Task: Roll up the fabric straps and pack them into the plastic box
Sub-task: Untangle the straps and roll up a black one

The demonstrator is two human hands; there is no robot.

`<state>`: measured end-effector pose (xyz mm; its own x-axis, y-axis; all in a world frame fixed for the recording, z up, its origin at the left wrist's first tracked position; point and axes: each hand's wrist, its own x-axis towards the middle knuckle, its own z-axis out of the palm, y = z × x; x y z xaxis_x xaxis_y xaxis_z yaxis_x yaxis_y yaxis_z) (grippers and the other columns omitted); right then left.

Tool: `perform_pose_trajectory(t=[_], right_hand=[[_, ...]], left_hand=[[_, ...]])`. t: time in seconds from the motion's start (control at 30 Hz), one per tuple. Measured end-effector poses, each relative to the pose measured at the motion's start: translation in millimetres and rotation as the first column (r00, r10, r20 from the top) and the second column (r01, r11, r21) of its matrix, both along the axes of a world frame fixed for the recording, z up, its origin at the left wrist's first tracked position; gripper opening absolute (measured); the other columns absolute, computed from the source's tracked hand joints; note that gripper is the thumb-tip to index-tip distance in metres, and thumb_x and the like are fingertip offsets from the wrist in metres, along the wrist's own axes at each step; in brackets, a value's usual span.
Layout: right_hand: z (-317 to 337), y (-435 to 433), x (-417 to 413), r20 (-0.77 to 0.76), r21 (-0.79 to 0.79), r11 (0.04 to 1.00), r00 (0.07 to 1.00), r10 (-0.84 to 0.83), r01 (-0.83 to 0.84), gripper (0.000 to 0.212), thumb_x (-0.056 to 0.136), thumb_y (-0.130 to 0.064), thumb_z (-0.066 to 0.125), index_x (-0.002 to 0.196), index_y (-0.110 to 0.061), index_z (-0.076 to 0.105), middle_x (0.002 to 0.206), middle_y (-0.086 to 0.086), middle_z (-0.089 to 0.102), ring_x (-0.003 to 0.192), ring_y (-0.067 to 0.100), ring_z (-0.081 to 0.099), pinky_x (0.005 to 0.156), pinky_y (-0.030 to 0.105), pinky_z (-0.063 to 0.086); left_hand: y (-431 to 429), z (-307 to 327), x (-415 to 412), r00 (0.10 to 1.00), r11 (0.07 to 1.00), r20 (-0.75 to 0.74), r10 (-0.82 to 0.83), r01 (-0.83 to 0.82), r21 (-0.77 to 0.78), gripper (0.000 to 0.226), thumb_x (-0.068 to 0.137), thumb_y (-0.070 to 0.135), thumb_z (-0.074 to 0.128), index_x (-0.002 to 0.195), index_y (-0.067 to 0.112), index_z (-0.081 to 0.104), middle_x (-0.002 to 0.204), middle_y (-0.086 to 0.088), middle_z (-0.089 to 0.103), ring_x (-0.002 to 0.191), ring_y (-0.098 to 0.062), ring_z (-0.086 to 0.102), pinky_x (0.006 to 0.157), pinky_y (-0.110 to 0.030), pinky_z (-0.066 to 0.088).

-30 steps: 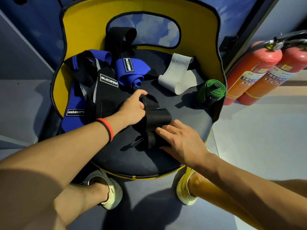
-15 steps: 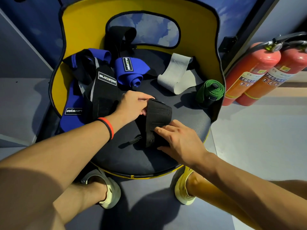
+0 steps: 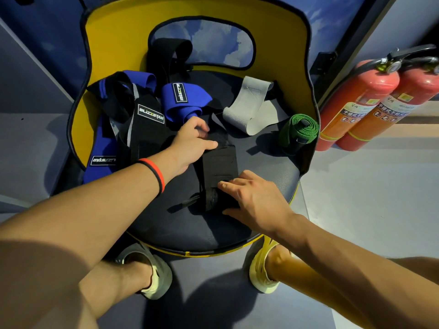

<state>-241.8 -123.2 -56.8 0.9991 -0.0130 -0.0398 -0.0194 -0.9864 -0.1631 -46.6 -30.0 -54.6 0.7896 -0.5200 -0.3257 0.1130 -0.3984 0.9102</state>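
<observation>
A black fabric strap (image 3: 219, 166) lies on the dark seat of a yellow chair (image 3: 261, 186), its near end wound into a roll. My right hand (image 3: 255, 200) rests on that roll with fingers curled over it. My left hand (image 3: 192, 144) pinches the strap's far end, pulling it flat. A heap of blue and black straps (image 3: 133, 119) lies at the seat's left. A rolled blue strap (image 3: 184, 100) sits behind my left hand. A grey strap (image 3: 249, 105) and a rolled green strap (image 3: 300, 128) lie at the right. No plastic box is in view.
Two red fire extinguishers (image 3: 370, 103) stand on the floor right of the chair. The chair's yellow back (image 3: 118, 39) rises behind the seat. My two feet in pale shoes (image 3: 156, 279) stand under the seat's front edge. Grey floor surrounds the chair.
My left hand has moved away from me, drawing the black strap's free end out flat over the seat. My right hand stays on the rolled end.
</observation>
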Motion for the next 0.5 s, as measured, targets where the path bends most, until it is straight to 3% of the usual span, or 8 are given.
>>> perform_pose_trajectory(t=[0.17, 0.27, 0.33, 0.4, 0.5], right_hand=[[2, -1, 5, -0.069, 0.053, 0.999, 0.998, -0.002, 0.006, 0.065, 0.092, -0.051, 0.066, 0.151, -0.033, 0.045, 0.132, -0.006, 0.062, 0.118, 0.021, 0.047, 0.072, 0.037, 0.052], [2, -5, 10, -0.105, 0.076, 0.997, 0.994, -0.005, 0.013, 0.068, 0.091, -0.053, 0.068, 0.151, -0.034, 0.043, 0.132, -0.004, 0.058, 0.118, 0.022, 0.045, 0.074, 0.038, 0.052], [2, -7, 13, -0.132, 0.089, 0.996, 0.991, -0.005, 0.017, 0.067, 0.090, -0.053, 0.069, 0.150, -0.034, 0.045, 0.129, -0.003, 0.057, 0.115, 0.023, 0.044, 0.073, 0.037, 0.050], [3, -7, 15, -0.159, 0.113, 0.993, 0.987, 0.001, 0.018, 0.066, 0.089, -0.052, 0.070, 0.148, -0.034, 0.047, 0.127, -0.003, 0.056, 0.113, 0.023, 0.044, 0.075, 0.038, 0.051], [6, -8, 21, -0.197, 0.149, 0.989, 0.980, 0.008, 0.022, 0.065, 0.088, -0.049, 0.072, 0.147, -0.033, 0.048, 0.124, 0.000, 0.055, 0.113, 0.024, 0.048, 0.077, 0.038, 0.049]], left_hand=[[4, -6, 1, 0.976, 0.984, 0.206, 0.071, -0.102, 0.145, 0.034, 0.085, 0.010, 0.077, 0.109, 0.017, 0.055, 0.111, -0.001, 0.063, 0.097, -0.017, 0.062, 0.073, -0.023, 0.047], [6, 4, -1, 0.938, 0.929, 0.345, -0.019, -0.111, 0.354, 0.027, 0.089, 0.030, 0.074, 0.106, 0.019, 0.055, 0.119, -0.003, 0.057, 0.101, -0.021, 0.058, 0.073, -0.029, 0.043], [11, 8, -13, 0.920, 0.820, 0.324, -0.220, -0.005, 0.572, 0.043, 0.085, 0.057, 0.070, 0.101, 0.018, 0.057, 0.110, -0.003, 0.061, 0.099, -0.025, 0.059, 0.073, -0.034, 0.044], [17, 10, -29, 0.901, 0.723, 0.238, -0.363, 0.111, 0.682, 0.060, 0.077, 0.074, 0.067, 0.094, 0.017, 0.059, 0.095, -0.003, 0.065, 0.090, -0.025, 0.062, 0.063, -0.034, 0.044], [25, 5, -39, 0.937, 0.778, 0.205, -0.283, 0.100, 0.620, 0.053, 0.076, 0.057, 0.081, 0.089, 0.009, 0.061, 0.086, -0.006, 0.068, 0.082, -0.029, 0.068, 0.070, -0.041, 0.055]])
